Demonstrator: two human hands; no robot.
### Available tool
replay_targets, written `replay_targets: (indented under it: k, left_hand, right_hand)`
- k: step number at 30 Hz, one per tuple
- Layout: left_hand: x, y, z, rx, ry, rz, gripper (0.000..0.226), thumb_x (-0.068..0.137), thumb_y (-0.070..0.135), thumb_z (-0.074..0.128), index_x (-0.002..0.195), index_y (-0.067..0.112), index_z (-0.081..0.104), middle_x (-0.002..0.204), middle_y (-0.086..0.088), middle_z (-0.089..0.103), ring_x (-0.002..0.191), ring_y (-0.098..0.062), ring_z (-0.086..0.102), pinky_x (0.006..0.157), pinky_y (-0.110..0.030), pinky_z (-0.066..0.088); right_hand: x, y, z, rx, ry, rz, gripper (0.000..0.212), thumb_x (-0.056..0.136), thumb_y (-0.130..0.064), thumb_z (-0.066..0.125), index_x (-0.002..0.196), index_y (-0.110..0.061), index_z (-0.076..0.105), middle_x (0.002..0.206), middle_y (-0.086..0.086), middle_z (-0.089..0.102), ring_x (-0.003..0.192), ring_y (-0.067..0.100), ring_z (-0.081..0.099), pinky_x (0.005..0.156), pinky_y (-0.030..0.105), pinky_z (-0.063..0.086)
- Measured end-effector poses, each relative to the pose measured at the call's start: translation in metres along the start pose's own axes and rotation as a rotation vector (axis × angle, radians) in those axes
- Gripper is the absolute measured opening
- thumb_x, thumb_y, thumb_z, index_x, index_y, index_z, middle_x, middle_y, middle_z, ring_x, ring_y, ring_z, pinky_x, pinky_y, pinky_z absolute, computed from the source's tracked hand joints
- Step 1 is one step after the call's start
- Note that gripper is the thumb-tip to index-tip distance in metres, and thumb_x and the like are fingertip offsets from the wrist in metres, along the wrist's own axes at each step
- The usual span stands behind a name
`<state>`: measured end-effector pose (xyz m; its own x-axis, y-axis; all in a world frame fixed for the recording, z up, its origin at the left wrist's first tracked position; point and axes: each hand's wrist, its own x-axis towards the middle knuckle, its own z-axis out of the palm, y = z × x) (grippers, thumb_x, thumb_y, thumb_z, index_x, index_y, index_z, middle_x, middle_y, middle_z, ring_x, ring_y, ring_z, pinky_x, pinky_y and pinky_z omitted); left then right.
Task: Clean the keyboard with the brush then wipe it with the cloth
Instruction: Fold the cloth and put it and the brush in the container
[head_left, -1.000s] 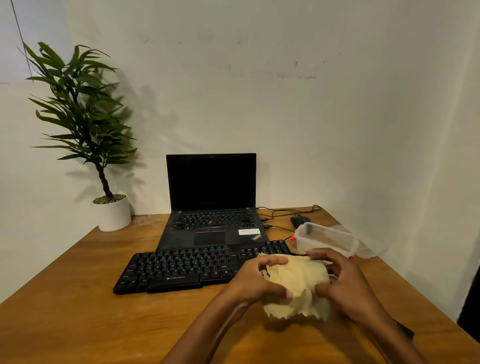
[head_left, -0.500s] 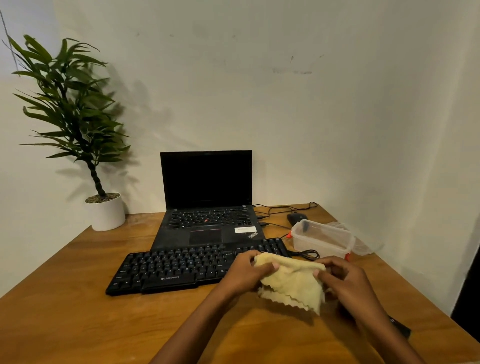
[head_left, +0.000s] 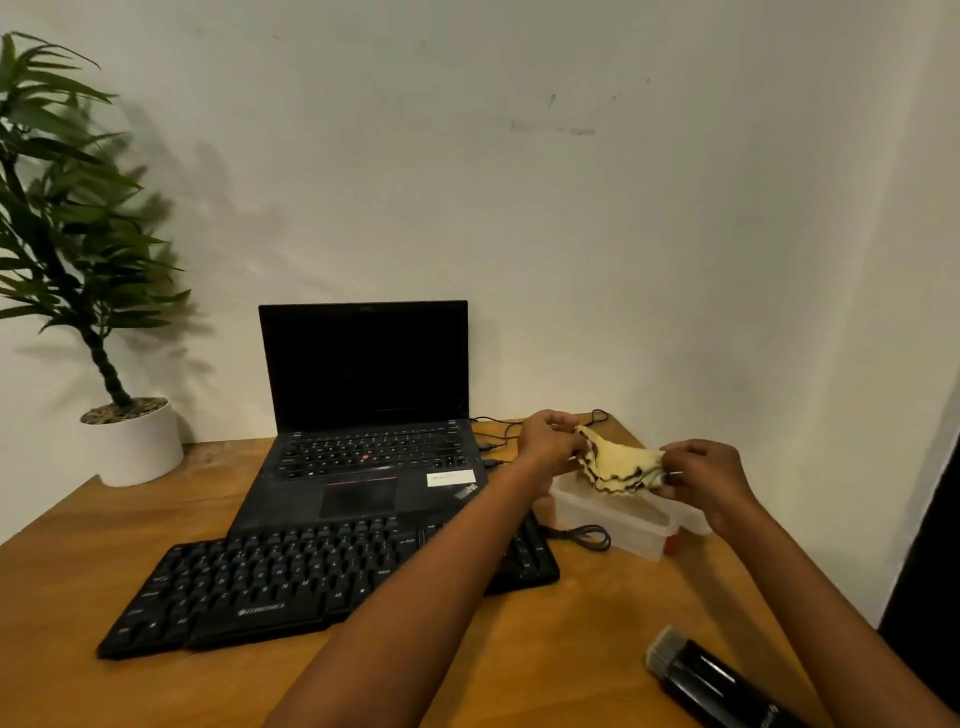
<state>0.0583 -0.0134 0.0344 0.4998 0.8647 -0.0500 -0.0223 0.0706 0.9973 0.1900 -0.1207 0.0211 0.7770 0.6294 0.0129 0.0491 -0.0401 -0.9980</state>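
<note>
**Clerk:** Item one, the keyboard?
**Keeper:** Keyboard (head_left: 332, 582): black, flat on the desk (head_left: 545, 649). The left forearm crosses above its right end.

**Clerk:** The cloth?
**Keeper:** Cloth (head_left: 621, 465): pale yellow, scalloped edge, folded in layers. It is held in the air, right of the keyboard and beyond it. The left hand (head_left: 548, 441) pinches its left corner and the right hand (head_left: 706, 478) pinches its right end, with the fingers of both curled on the fabric.

**Clerk:** Containers?
**Keeper:** Two. Tub (head_left: 613, 525): clear plastic, just right of the keyboard's far corner. The cloth hangs above it, and its contents cannot be made out. Pot (head_left: 135, 441): white, well left of the keyboard and beyond it. It holds a green plant (head_left: 67, 218) set in pebbles.

**Clerk:** The brush?
**Keeper:** Brush (head_left: 711, 680): black body, grey bristles. It lies on the desk right of the keyboard, nearer the person, untouched.

**Clerk:** Remainder?
**Keeper:** Laptop (head_left: 363, 415): open, dark screen, directly behind the keyboard. Cable (head_left: 582, 535): a black loop between the keyboard and the tub.
</note>
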Motion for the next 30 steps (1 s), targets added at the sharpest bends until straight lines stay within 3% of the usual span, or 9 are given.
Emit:
replay_targets:
  k: [3,6,13,17,20,21,24,27,30]
  left_hand:
    - [0.019,-0.017,0.014,0.188,0.032,0.067,0.035,0.075,-0.018,0.06,0.075,0.017,0.056,0.092,-0.006,0.058,0.103,-0.029,0.06,0.083,-0.044,0.056]
    - [0.026,-0.032,0.021,0.456,0.012,0.144,0.033,0.077,-0.015,0.056,0.077,0.018,0.058,0.116,-0.009,0.059,0.113,-0.024,0.054,0.086,-0.035,0.053]
    - [0.014,-0.046,0.026,0.822,-0.065,0.315,0.034,0.086,-0.008,0.05,0.107,0.012,0.068,0.129,-0.008,0.057,0.116,-0.025,0.053,0.086,-0.035,0.05]
    - [-0.006,-0.057,0.022,1.024,0.061,0.419,0.034,0.089,0.001,0.05,0.114,0.02,0.065,0.131,-0.004,0.053,0.122,-0.024,0.042,0.097,-0.037,0.033]
    - [-0.02,-0.068,0.021,1.037,-0.038,0.42,0.034,0.09,0.007,0.052,0.118,0.021,0.063,0.139,-0.005,0.044,0.13,-0.027,0.031,0.104,-0.042,0.029]
    - [-0.025,-0.071,0.023,1.034,-0.112,0.417,0.035,0.09,0.01,0.053,0.122,0.022,0.061,0.141,-0.006,0.042,0.133,-0.028,0.027,0.107,-0.044,0.027]
    - [-0.038,-0.08,0.033,1.061,-0.27,0.404,0.047,0.091,0.016,0.054,0.136,0.026,0.048,0.149,-0.007,0.032,0.14,-0.033,0.012,0.113,-0.054,0.018]
    - [-0.044,-0.087,0.037,1.019,-0.272,0.402,0.051,0.089,0.015,0.055,0.138,0.027,0.046,0.152,-0.005,0.03,0.143,-0.034,0.002,0.114,-0.057,0.008]
    - [-0.048,-0.088,0.036,0.969,-0.257,0.409,0.043,0.089,0.017,0.057,0.13,0.024,0.051,0.149,-0.006,0.034,0.144,-0.032,0.004,0.117,-0.055,0.006]
  right_hand:
    - [0.019,0.01,0.004,-0.209,0.048,-0.042,0.01,0.078,0.012,0.059,0.082,0.003,0.062,0.093,0.025,0.063,0.062,0.025,0.06,0.038,0.02,0.051]
    - [0.029,0.013,0.008,-0.458,0.014,-0.102,0.016,0.075,0.008,0.066,0.089,0.003,0.063,0.087,0.022,0.065,0.055,0.022,0.06,0.035,0.018,0.048]
    - [0.032,0.022,0.003,-1.013,-0.094,-0.259,0.011,0.079,-0.014,0.07,0.087,-0.007,0.069,0.091,0.012,0.069,0.075,0.022,0.063,0.067,0.031,0.052]
    - [-0.003,0.018,-0.028,-0.994,-0.123,-0.338,0.002,0.082,-0.019,0.068,0.082,-0.017,0.066,0.096,0.006,0.067,0.078,0.015,0.06,0.071,0.026,0.052]
    - [-0.059,0.011,-0.054,-0.943,-0.442,-0.237,0.013,0.085,-0.027,0.065,0.074,-0.029,0.057,0.083,-0.008,0.062,0.066,0.003,0.055,0.053,0.011,0.043]
    - [-0.078,0.011,-0.06,-0.986,-0.545,-0.179,0.01,0.082,-0.037,0.065,0.081,-0.03,0.058,0.085,-0.012,0.06,0.07,0.002,0.056,0.056,0.011,0.044]
    - [-0.115,0.025,-0.066,-1.143,-0.699,-0.07,0.054,0.069,-0.066,0.062,0.115,-0.04,0.046,0.11,-0.018,0.052,0.096,0.002,0.054,0.082,0.018,0.048]
    - [-0.134,0.043,-0.059,-1.194,-0.627,-0.13,0.08,0.067,-0.065,0.065,0.133,-0.044,0.025,0.131,-0.015,0.042,0.113,0.004,0.046,0.096,0.023,0.045]
    - [-0.142,0.047,-0.062,-1.099,-0.497,-0.114,0.077,0.068,-0.05,0.073,0.13,-0.042,0.029,0.121,-0.015,0.047,0.101,0.001,0.049,0.087,0.017,0.048]
